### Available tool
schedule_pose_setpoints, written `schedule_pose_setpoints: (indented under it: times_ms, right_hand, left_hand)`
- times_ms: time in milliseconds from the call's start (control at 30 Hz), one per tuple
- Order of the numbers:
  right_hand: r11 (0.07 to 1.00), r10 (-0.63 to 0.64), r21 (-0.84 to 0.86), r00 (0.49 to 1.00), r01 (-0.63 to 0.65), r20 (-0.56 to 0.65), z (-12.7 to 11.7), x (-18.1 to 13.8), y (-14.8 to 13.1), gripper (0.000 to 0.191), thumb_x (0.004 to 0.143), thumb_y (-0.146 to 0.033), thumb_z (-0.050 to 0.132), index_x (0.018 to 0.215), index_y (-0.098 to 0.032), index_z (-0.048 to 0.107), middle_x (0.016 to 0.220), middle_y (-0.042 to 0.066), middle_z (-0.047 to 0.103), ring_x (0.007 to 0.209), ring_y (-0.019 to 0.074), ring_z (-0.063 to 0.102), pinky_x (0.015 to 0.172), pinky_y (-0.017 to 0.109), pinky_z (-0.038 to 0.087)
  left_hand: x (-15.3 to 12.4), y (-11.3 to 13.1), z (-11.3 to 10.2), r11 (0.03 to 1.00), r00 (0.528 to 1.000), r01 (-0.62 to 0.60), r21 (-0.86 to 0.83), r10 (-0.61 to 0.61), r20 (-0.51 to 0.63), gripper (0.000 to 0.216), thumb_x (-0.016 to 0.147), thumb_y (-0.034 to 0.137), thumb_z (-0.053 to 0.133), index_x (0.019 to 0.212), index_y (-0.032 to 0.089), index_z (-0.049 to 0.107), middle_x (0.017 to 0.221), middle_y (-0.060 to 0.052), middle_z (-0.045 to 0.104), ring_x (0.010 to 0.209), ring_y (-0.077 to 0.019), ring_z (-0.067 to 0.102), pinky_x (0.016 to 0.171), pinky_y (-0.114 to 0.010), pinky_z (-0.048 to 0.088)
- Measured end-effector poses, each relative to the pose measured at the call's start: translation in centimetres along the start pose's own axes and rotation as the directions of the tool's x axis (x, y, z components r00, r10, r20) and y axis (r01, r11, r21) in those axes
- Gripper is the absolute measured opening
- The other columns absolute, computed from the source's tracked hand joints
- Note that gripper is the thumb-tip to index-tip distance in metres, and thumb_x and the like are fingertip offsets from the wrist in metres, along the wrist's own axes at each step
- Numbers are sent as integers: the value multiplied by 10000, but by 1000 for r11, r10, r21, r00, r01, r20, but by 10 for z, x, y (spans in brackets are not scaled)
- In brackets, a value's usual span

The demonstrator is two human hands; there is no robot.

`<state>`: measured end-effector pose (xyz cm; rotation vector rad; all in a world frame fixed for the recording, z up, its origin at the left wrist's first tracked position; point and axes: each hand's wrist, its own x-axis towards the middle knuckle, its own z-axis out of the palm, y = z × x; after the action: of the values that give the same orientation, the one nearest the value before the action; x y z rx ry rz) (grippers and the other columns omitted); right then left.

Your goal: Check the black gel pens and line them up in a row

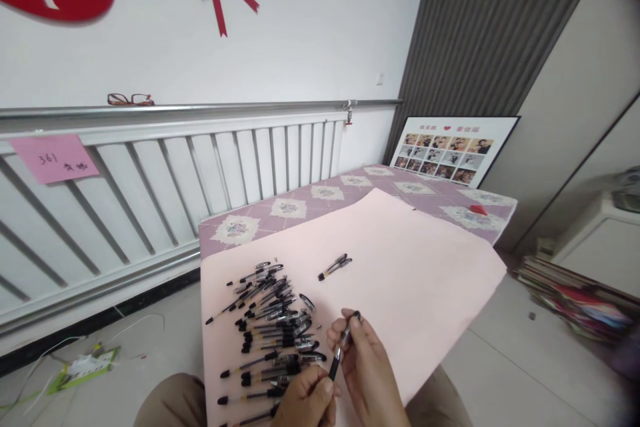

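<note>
Both my hands hold one black pen (342, 347) over the near edge of a pink sheet (410, 273) on the table. My left hand (306, 401) pinches the pen's lower end, fingers closed. My right hand (364, 367) grips its upper, capped end between thumb and fingers. A heap of several black pens (273, 327) lies just left of my hands. Two more pens (335, 266) lie apart near the sheet's middle.
The table has a purple patterned cloth (350, 187) under the sheet. A white radiator (165, 180) with glasses (130, 99) on top and a pink note (54, 157) runs behind. A photo board (453, 150) leans at the far end. Books (575, 297) lie stacked on the floor at right.
</note>
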<state>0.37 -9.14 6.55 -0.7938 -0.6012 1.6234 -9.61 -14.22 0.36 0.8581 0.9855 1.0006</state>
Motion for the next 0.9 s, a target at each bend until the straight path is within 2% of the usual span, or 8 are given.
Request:
schedule_pose_setpoints:
  times_ms: [100, 200, 333, 467, 567, 700, 800, 900]
  right_hand:
    - [999, -14, 39, 1000, 15, -24, -8, 9, -15, 288, 739, -317, 672, 979, -243, 531, 725, -35, 628, 679, 120, 611, 633, 239, 508]
    - [1000, 21, -5, 1000, -20, 15, -17, 8, -14, 227, 700, -271, 707, 844, -235, 535, 705, -50, 613, 601, 89, 563, 586, 214, 468]
    - [971, 89, -230, 988, -58, 125, -21, -1, 3, 235, 712, -382, 682, 711, -204, 528, 465, -85, 470, 429, 58, 393, 465, 186, 345]
    - [877, 77, -480, 990, -12, 116, -19, -6, 12, 335, 664, -494, 673, 681, -188, 538, 457, -64, 505, 411, 61, 361, 438, 198, 271]
    - [813, 59, -581, 990, 27, 129, -19, -4, 14, 363, 647, -517, 665, 608, -193, 506, 415, -74, 465, 407, 74, 380, 444, 210, 271]
    - [801, 89, -596, 974, 54, 208, -23, -2, 17, 367, 681, -537, 625, 618, -198, 500, 410, -63, 486, 410, 92, 412, 440, 219, 270]
    - [822, 118, -569, 965, 36, 233, -23, -4, 14, 354, 692, -516, 634, 616, -193, 511, 418, -69, 467, 417, 84, 405, 448, 217, 274]
    - [857, 176, -514, 954, -26, 244, -21, -8, 8, 336, 704, -507, 633, 680, -181, 558, 444, -71, 456, 413, 75, 388, 445, 215, 275]
  left_hand:
    - [-4, 2, -3, 1000, 1000, 9, 18, -9, 1, 512, 713, 626, 524, 852, 133, 517, 469, 74, 447, 319, -32, 297, 368, -191, 168]
    - [-5, 9, -6, 999, 1000, -7, 36, 8, -30, 544, 720, 612, 511, 961, 123, 514, 489, 72, 469, 305, -38, 297, 355, -189, 173]
    - [-9, 21, -4, 996, 997, -25, 91, 31, -65, 456, 748, 549, 513, 934, 133, 521, 528, 55, 504, 307, -36, 313, 339, -187, 182]
    - [-13, 28, 0, 987, 995, -58, 151, 70, -74, 337, 765, 483, 507, 824, 151, 503, 536, 47, 513, 315, -34, 317, 333, -178, 201]
    - [-12, 28, 2, 983, 987, -113, 143, 127, -98, 289, 751, 445, 534, 795, 166, 475, 611, 35, 544, 328, -25, 336, 343, -172, 218]
    - [-10, 30, 2, 974, 973, -179, 138, 196, -123, 270, 752, 416, 550, 690, 176, 445, 540, 61, 493, 341, -26, 340, 365, -169, 245]
    - [-13, 33, 2, 970, 978, -182, 160, 195, -70, 323, 794, 462, 498, 667, 166, 474, 445, 76, 416, 335, -40, 341, 361, -171, 246]
    - [-14, 33, 1, 976, 983, -181, 121, 181, 4, 374, 809, 512, 459, 711, 153, 498, 491, 52, 467, 326, -39, 348, 341, -174, 241]
